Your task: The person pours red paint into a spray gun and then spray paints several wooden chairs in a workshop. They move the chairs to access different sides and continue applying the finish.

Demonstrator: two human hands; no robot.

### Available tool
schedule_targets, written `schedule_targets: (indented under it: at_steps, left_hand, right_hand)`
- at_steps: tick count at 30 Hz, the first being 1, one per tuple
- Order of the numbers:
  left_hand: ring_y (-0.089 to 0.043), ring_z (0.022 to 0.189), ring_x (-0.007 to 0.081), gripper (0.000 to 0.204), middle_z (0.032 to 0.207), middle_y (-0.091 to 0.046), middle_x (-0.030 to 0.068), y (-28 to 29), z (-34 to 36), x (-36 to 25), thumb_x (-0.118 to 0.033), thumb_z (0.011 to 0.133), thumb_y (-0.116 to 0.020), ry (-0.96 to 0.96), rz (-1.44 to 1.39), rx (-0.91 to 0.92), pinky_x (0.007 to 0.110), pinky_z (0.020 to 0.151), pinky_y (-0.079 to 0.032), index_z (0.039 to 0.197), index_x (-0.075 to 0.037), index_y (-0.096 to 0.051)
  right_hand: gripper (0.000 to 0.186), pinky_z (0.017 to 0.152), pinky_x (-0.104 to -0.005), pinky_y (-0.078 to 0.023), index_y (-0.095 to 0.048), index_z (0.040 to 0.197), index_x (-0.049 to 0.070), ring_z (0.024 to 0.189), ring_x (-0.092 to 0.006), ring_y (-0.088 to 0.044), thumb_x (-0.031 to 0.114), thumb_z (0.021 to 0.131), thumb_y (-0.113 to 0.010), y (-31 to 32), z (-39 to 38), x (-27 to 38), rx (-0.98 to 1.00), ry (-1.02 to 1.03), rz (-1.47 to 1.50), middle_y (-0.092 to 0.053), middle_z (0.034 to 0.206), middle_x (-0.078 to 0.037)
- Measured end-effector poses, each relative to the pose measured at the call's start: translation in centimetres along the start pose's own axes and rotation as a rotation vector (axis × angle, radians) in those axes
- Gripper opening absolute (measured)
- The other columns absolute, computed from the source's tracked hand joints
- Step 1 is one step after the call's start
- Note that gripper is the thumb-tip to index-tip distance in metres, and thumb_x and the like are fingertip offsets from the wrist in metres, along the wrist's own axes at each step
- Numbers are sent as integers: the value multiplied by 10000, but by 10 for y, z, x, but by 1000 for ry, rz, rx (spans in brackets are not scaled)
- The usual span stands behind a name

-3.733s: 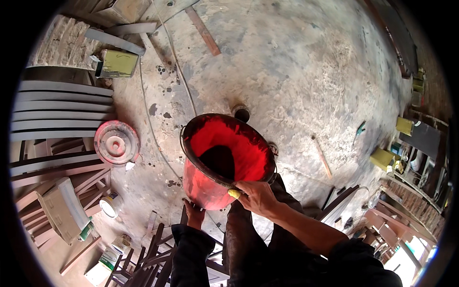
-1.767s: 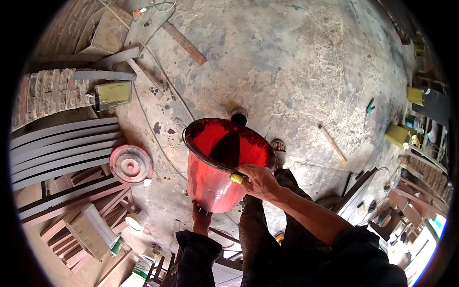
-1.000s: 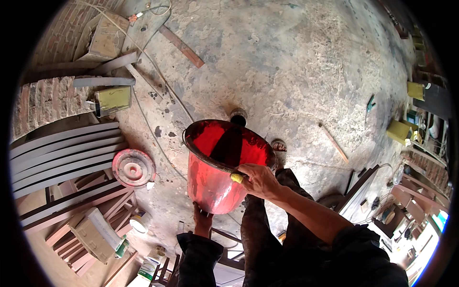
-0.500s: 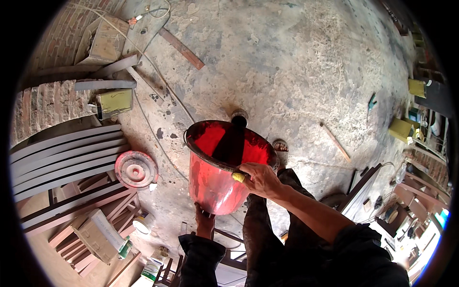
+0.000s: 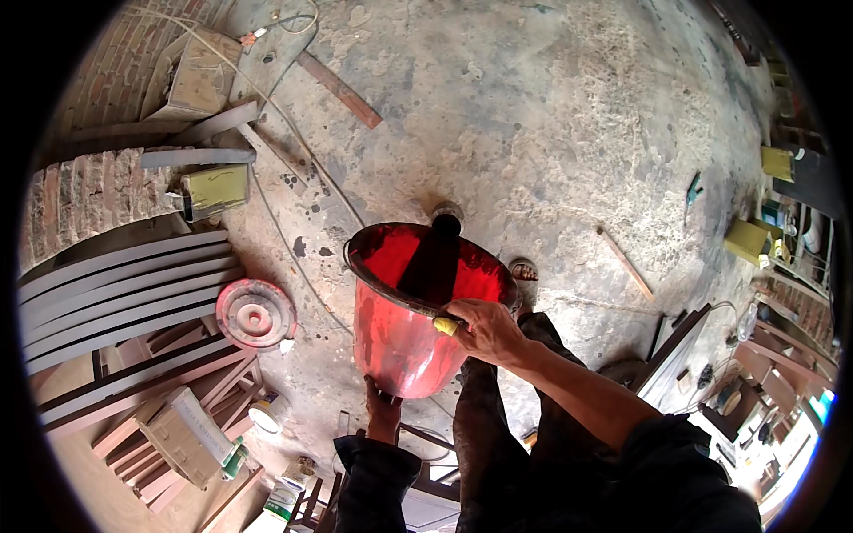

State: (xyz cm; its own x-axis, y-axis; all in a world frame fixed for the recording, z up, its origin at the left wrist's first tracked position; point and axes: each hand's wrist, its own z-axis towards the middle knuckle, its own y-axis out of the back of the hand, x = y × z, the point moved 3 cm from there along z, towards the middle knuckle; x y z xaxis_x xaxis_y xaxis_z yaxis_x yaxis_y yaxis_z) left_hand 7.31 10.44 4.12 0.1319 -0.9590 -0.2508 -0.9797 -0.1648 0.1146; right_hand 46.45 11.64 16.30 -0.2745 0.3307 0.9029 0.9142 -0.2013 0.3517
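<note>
A large red bucket (image 5: 404, 342) is held tilted, its mouth turned away from me. Its inner wall is streaked red, and a dark band of what looks like liquid (image 5: 431, 271) runs along it to the far lip. Just beyond that lip, a small round container (image 5: 447, 210) stands on the floor, partly hidden by the bucket and the dark band. My right hand (image 5: 487, 333) is closed around the near rim, beside a small yellow piece (image 5: 446, 326) that I cannot identify. Beneath, my left hand (image 5: 383, 413) grips the bucket's bottom edge, its fingers partly hidden.
A red-stained round disc (image 5: 256, 316) lies left of the bucket, near stacked grey boards (image 5: 124, 289). Cables (image 5: 306, 151) and a wooden strip (image 5: 342, 91) cross the floor (image 5: 533, 115). A thin stick (image 5: 625, 262) lies at right. My sandalled foot (image 5: 524, 270) is beside the bucket.
The whole view has shifted very slightly. Both hands keep their holds, and the bucket stays tilted as before.
</note>
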Motion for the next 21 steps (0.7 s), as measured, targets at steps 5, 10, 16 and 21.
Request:
schedule_targets:
  at_steps: [5,10,16,21]
  left_hand:
    - [-449,1353,289,740,1509,-401,81,13,10,6,-647,976,-441,-64,48,82,530,1061,-432,1546,-195,-303]
    - [-435,1364,295,751,1514,-390,87,8,8,5,-651,976,-435,-28,-6,50,536,1069,-425,1549,-187,-294]
    - [-426,1374,296,744,1528,-368,87,7,5,4,-638,990,-417,-23,16,82,524,1060,-439,1557,-179,-269]
    - [-428,1373,288,694,1538,-354,86,9,6,7,-587,1021,-393,-78,86,109,512,1032,-470,1563,-179,-246]
  right_hand:
    - [117,548,-427,-497,-651,922,52,662,-327,-642,138,855,-693,2,1,3,-11,16,-18,-636,767,-121]
    - [140,541,-395,-511,-639,941,62,644,-294,-663,118,829,-700,1,1,-1,0,28,-54,-661,783,-105]
    - [119,548,-432,-491,-652,928,53,655,-330,-639,138,854,-691,3,1,0,0,1,-12,-638,765,-122]
    - [128,550,-432,-494,-654,931,54,660,-328,-640,151,860,-696,5,2,2,8,-3,-12,-636,767,-123]
